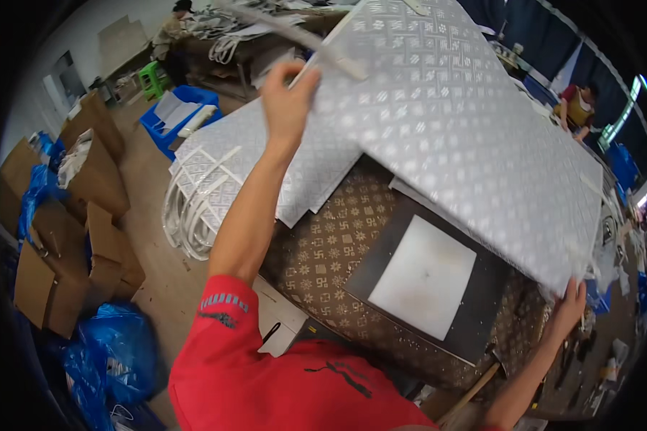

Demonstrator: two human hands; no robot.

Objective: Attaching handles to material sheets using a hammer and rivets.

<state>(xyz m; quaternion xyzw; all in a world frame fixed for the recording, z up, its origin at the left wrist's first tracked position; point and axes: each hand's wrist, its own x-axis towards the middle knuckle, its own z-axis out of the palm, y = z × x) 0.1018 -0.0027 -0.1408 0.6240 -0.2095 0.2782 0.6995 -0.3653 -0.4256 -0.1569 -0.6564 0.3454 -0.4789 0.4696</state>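
Left hand pinches edge, right hand holds lower corner of silver sheet, raised aslant above patterned table. Sheet could sag, crease if either grip slips.

The large sheet is silver-grey, covered in shiny geometric motifs, squares and interlaced line bands. The tabletop shows 2 tones: dark brown ground, tan stars, squares and angular crosses repeated across it. The square pad is white with faint brownish smudges, the board black. The shirt is red with black markings, the stool green, the crate blue, the cardboard box brown.
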